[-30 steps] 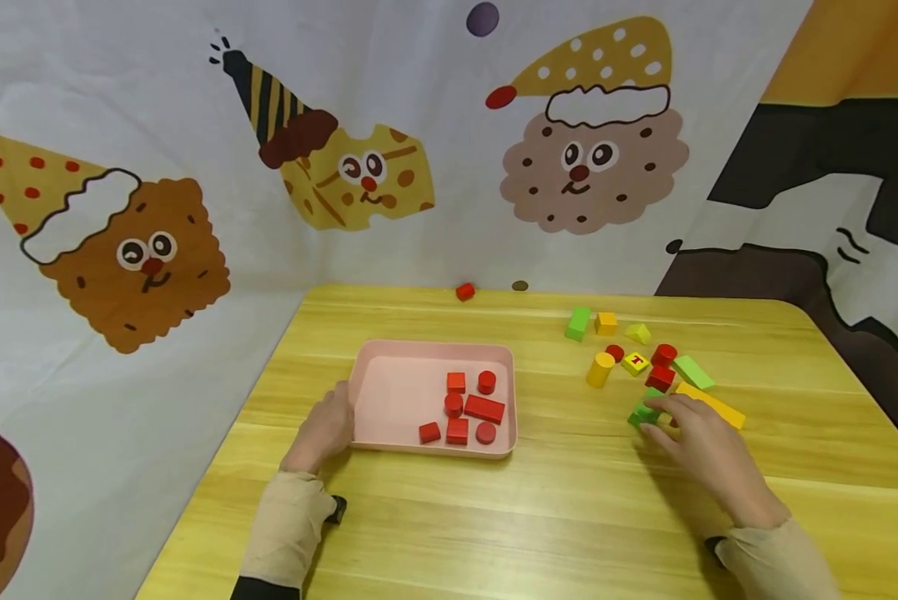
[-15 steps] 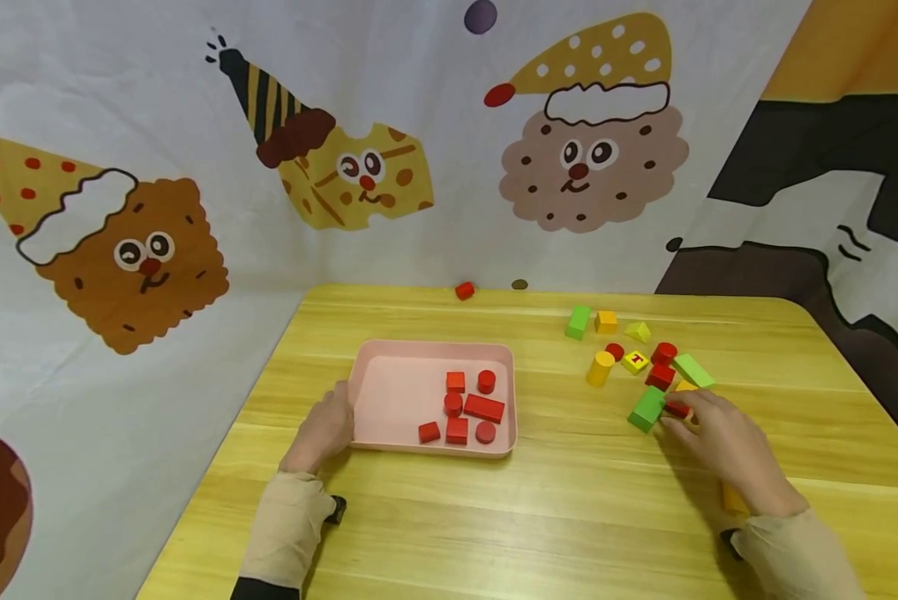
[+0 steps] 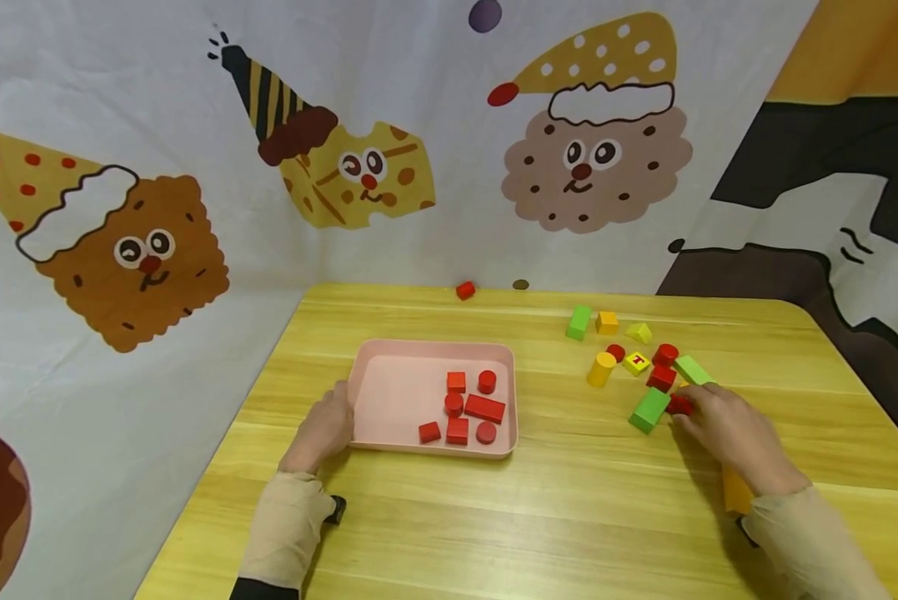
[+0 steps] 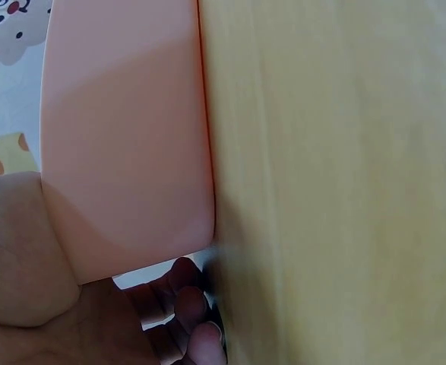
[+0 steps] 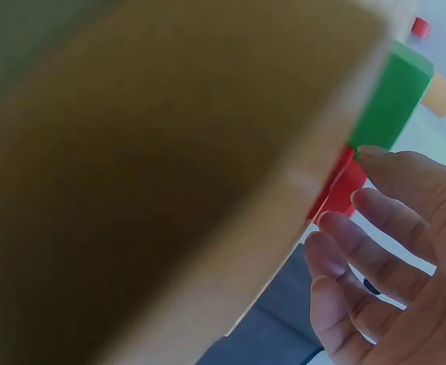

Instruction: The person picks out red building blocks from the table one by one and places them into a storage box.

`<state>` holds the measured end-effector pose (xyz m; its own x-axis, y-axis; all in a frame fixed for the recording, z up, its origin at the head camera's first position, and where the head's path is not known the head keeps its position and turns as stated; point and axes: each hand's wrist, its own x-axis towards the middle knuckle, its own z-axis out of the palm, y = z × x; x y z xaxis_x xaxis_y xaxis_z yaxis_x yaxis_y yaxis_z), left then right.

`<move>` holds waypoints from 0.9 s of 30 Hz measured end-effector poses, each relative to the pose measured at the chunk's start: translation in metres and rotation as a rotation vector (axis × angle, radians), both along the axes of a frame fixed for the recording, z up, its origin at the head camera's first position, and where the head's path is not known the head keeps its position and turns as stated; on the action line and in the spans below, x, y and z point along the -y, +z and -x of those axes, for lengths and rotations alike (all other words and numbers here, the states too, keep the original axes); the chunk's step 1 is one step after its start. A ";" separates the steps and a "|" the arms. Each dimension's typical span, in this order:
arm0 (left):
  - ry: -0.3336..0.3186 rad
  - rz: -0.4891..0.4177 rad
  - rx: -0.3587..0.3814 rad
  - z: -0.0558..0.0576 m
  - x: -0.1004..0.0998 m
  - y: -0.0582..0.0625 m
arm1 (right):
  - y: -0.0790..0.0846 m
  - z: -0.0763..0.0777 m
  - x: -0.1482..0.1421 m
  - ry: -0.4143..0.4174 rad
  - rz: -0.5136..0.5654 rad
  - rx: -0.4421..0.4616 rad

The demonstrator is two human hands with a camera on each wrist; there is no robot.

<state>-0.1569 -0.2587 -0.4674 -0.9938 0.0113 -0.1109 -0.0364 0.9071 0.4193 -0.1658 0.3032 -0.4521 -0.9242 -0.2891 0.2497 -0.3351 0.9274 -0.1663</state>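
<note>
In the head view my left hand (image 3: 321,429) grips the left edge of a pink tray (image 3: 399,350). The left wrist view has the thumb side at the rim of the pink tray (image 4: 131,137), with curled fingers (image 4: 192,304) beside its end wall. At the table's right my right hand (image 3: 734,433) is low beside a red block (image 3: 679,405), thumb and index tips right at it. In the right wrist view my right hand (image 5: 405,236) has loosely bent, spread fingers next to the red block (image 5: 344,186), the thumb tip by a green block (image 5: 397,95).
Several red blocks, including a red bar (image 3: 484,409), lie in the tray. Around the right hand are a yellow cylinder (image 3: 601,369), a lettered yellow block (image 3: 637,363), a red cylinder (image 3: 665,355) and an orange block (image 3: 737,492). Another red block (image 3: 465,290) sits at the back edge.
My right hand has moved right, off the green block to the red block beside it, which came into view. My left hand and the tray have not moved.
</note>
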 end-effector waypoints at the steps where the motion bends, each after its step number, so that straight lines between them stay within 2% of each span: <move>1: 0.000 -0.002 0.000 0.000 0.000 0.000 | 0.000 0.001 -0.001 -0.002 -0.001 0.006; 8: 0.013 -0.017 0.019 0.002 0.000 -0.001 | 0.001 0.009 -0.002 -0.009 -0.041 0.065; 17: 0.015 -0.018 0.003 0.001 0.000 -0.002 | 0.002 0.014 0.000 -0.014 -0.062 0.161; 27: 0.007 -0.016 -0.018 0.000 0.000 -0.002 | -0.005 0.018 0.000 0.000 -0.050 0.188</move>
<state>-0.1573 -0.2584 -0.4690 -0.9956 0.0058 -0.0930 -0.0352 0.9003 0.4339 -0.1835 0.3032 -0.4570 -0.9531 -0.2973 0.0576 -0.3028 0.9359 -0.1802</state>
